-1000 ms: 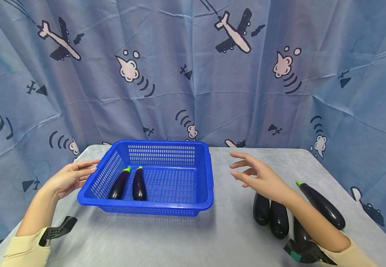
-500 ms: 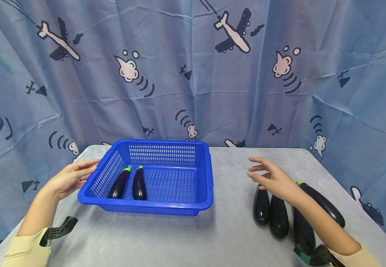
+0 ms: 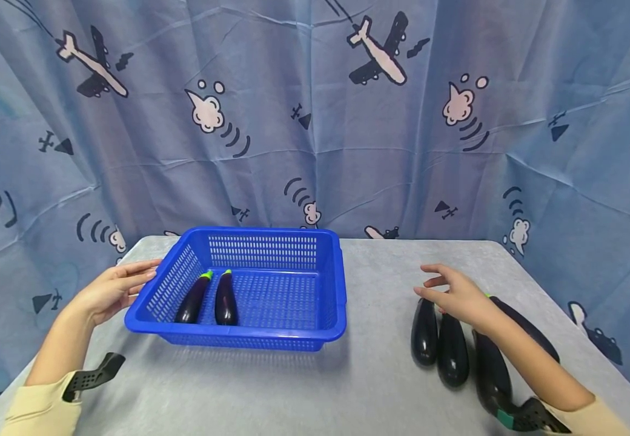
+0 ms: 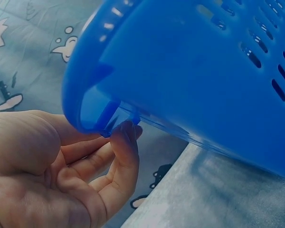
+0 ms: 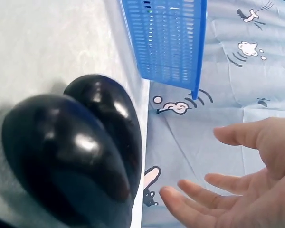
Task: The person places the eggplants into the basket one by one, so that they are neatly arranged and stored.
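The blue plastic basket [image 3: 238, 334], with walls of fine slots, stands toward the far left corner of the pale, matt worktop [image 3: 238, 393]; the left hand [image 3: 109, 293] has its fingers bent at the basket's left rim and holds it there; inside lie two slim, glossy eggplants [image 3: 226, 300] with green tips; near the worktop's right edge lie four more eggplants [image 3: 453, 354], dark, smooth and rounded at the end; over them is the right hand [image 3: 459, 298], its fingers spread apart and gripping nothing; behind hangs a creased fabric curtain [image 3: 315, 91].
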Tool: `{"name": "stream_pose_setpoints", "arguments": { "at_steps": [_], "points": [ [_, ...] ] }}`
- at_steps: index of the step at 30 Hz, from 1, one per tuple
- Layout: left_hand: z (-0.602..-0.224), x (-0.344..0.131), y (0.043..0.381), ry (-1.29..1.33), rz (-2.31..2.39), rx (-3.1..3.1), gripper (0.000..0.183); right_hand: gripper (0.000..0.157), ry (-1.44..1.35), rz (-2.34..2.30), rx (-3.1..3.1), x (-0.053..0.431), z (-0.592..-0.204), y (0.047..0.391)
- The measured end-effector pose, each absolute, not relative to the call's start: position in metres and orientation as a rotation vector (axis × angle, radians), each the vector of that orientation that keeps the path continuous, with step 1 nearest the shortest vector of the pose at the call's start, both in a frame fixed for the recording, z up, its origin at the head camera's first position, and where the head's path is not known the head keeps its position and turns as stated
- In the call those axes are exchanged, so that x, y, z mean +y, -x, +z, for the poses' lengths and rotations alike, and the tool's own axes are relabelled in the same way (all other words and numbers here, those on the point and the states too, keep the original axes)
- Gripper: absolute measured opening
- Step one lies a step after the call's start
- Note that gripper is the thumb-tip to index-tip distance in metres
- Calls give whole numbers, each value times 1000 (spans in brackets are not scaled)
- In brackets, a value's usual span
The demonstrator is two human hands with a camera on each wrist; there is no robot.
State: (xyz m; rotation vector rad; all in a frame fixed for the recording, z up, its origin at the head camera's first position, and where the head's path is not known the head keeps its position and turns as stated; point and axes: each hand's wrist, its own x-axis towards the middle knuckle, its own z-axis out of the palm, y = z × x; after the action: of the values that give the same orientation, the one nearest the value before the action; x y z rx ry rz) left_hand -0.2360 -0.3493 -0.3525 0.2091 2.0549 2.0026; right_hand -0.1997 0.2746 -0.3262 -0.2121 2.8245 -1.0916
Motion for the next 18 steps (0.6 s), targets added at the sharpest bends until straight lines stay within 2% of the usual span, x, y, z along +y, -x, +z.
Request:
{"name": "stream_pose_setpoints", "arguments": {
  "at_steps": [18],
  "points": [
    [-351, -348, 235, -187, 1976, 2097, 34, 73, 190, -996, 2680, 276, -338, 202]
  ]
}}
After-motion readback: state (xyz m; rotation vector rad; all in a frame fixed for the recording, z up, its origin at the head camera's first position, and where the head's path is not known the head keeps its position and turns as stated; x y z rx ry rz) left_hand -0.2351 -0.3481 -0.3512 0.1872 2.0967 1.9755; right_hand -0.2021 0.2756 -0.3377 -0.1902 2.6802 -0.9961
